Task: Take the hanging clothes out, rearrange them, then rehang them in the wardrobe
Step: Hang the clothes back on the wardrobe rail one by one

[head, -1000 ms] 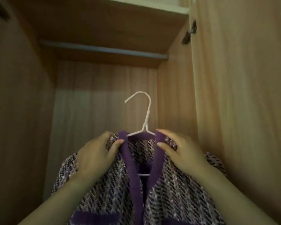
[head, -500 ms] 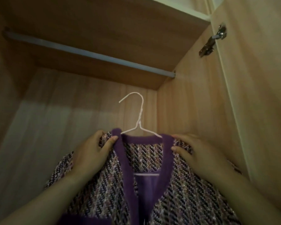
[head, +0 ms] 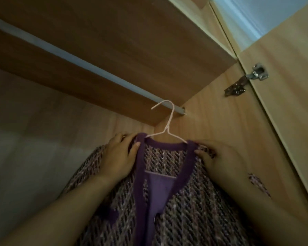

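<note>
1. Tweed jacket (head: pixel 176 201), trimmed in purple, sits on a white wire hanger (head: pixel 167 128) inside the wardrobe. It is close to the right side wall (head: pixel 203 125) and below the right end of the rail (head: pixel 78 63).
2. Change from half a second ago: the hanger hook stood well below the rail. It now overlaps the rail's right end in the head view. Whether hook and rail touch cannot be told.
3. Both hands keep the same hold on the jacket shoulders as before.
4. Left hand (head: pixel 118 157): fingers curled over the jacket shoulder on the person's left, thumb lying against the purple neck trim. It grips the fabric.
5. Right hand (head: pixel 219 160): fingers curled over the opposite shoulder, thumb pressed at the trim edge. It grips the fabric.
6. Metal hinge (head: pixel 245 80) joins the right side wall to the open door (head: pixel 292 121).
</note>
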Motion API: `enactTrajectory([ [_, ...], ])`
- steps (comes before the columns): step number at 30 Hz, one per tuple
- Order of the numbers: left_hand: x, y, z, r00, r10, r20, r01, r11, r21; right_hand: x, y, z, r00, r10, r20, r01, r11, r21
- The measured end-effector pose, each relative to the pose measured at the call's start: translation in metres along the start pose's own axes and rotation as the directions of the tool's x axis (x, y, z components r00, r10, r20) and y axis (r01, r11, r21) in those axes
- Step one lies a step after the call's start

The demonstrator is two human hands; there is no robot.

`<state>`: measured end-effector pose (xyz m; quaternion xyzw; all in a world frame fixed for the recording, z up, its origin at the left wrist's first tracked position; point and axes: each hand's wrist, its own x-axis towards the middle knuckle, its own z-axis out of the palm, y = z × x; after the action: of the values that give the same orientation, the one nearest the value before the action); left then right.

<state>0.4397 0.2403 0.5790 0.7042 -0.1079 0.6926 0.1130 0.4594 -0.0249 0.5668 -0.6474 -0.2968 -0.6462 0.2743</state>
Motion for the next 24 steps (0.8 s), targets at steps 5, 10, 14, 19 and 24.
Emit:
enactTrajectory([
  [5,0.034,-0.003,0.023,0.998,-0.018,0.067,0.024,0.996,-0.084,0.057,0.0,0.004,0.999,0.042,-0.029,-0.045,0.99,-0.133],
  [10,0.053,-0.011,0.054,0.991,-0.014,0.134,0.034,0.989,-0.144,0.102,0.009,0.011,0.992,0.122,-0.019,-0.123,0.955,-0.269],
  [14,0.039,-0.015,0.082,0.979,0.018,0.204,0.021,0.982,-0.188,0.127,0.02,0.027,0.989,0.148,0.005,-0.138,0.936,-0.323],
  [19,0.012,-0.028,0.109,0.979,0.03,0.201,-0.001,0.99,-0.141,0.129,0.027,0.053,0.984,0.132,0.119,-0.079,0.924,-0.374],
  [24,-0.025,-0.032,0.109,0.993,0.062,0.102,-0.061,0.998,-0.017,0.109,0.034,0.058,0.992,0.064,0.113,-0.015,0.921,-0.389],
])
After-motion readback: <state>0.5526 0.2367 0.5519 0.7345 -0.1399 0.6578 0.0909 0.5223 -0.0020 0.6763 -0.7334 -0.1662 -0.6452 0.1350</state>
